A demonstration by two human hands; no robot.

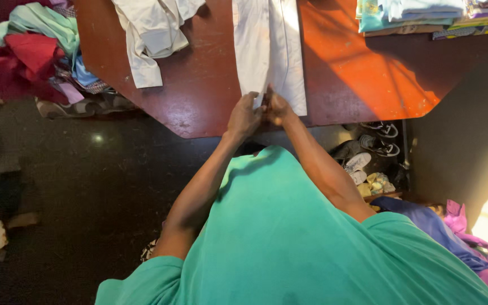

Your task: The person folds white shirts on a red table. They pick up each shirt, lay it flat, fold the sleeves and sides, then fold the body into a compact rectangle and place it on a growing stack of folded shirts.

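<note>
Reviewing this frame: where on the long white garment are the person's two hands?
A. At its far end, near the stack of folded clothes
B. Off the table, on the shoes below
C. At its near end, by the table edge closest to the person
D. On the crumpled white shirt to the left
C: the left hand and right hand meet at the near end of the long white garment, close to the near edge of the table.

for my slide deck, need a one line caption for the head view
Both hands, left hand and right hand, pinch the near edge of a long folded white cloth shirt on a reddish-brown wooden table.
</note>
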